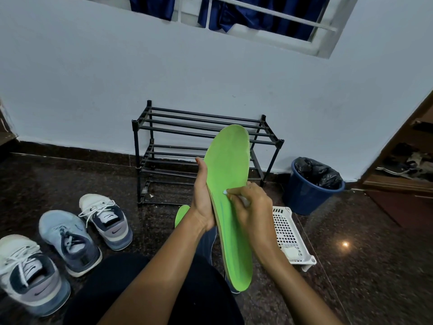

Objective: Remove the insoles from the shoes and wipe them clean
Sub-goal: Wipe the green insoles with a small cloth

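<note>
A long green insole (230, 174) stands upright in front of me. My left hand (203, 200) grips its left edge near the middle. My right hand (251, 205) pinches a small white wipe (243, 200) and presses it against the insole's green face. A second green insole (181, 215) lies on the floor behind my left wrist, mostly hidden. Three sneakers stand at the left: a white and navy one (106, 219), a light blue one (68, 240) and another white and navy one (28, 273). Part of a dark blue shoe (207, 242) shows between my forearms.
A black shoe rack (203, 146) stands against the white wall. A blue bin (309, 191) lined with a black bag sits to its right. A white perforated basket (287, 233) lies on the dark stone floor by my right arm. An open wooden cabinet (407, 160) is at far right.
</note>
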`<state>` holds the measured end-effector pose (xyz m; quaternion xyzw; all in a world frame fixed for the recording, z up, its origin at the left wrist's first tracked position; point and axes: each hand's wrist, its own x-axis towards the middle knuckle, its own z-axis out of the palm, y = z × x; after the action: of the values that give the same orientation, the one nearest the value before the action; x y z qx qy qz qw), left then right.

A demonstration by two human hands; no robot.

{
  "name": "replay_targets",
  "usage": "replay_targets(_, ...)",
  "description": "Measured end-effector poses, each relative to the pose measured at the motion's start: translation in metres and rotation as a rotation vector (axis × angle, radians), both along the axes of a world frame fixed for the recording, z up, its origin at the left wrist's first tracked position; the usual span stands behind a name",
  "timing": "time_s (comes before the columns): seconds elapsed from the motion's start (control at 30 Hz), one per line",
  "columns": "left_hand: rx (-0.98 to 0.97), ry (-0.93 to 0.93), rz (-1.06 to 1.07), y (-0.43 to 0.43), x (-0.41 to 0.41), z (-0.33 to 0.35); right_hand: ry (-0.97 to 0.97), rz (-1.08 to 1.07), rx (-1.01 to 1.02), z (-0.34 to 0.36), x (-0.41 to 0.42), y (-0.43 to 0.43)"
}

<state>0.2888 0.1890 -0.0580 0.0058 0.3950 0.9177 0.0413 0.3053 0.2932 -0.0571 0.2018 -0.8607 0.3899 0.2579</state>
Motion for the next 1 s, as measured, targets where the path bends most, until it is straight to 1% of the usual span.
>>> replay_targets(0.1,-0.004,-0.001,-0.006,0.001,0.0,-0.001,0.003,-0.009,0.016,0.002,-0.001,0.002)
replay_targets(0.27,-0.008,-0.004,-0.025,0.002,0.0,0.0,0.029,-0.12,-0.009,0.007,-0.013,0.003)
replay_targets(0.37,-0.004,-0.005,-0.018,0.0,-0.001,-0.001,0.029,-0.146,-0.011,0.007,-0.015,0.0)
replay_targets(0.43,0.003,0.004,-0.012,-0.001,-0.001,-0.001,0.015,-0.117,-0.027,0.004,-0.011,-0.002)
replay_targets(0.53,0.025,0.01,0.009,-0.001,-0.002,-0.002,-0.039,-0.013,-0.051,0.002,0.0,-0.005)
replay_targets(0.6,0.033,0.015,-0.001,-0.001,-0.002,-0.002,-0.041,0.042,-0.053,0.002,0.006,-0.006)
replay_targets(0.67,0.022,0.017,-0.002,0.0,-0.002,-0.002,-0.039,0.053,-0.048,0.003,0.007,-0.006)
replay_targets(0.87,-0.002,0.008,-0.018,0.001,-0.002,-0.003,0.001,-0.081,-0.028,0.008,-0.008,-0.002)
replay_targets(1.0,0.004,0.012,0.004,-0.001,-0.002,-0.003,0.001,-0.112,-0.042,0.006,-0.009,-0.005)
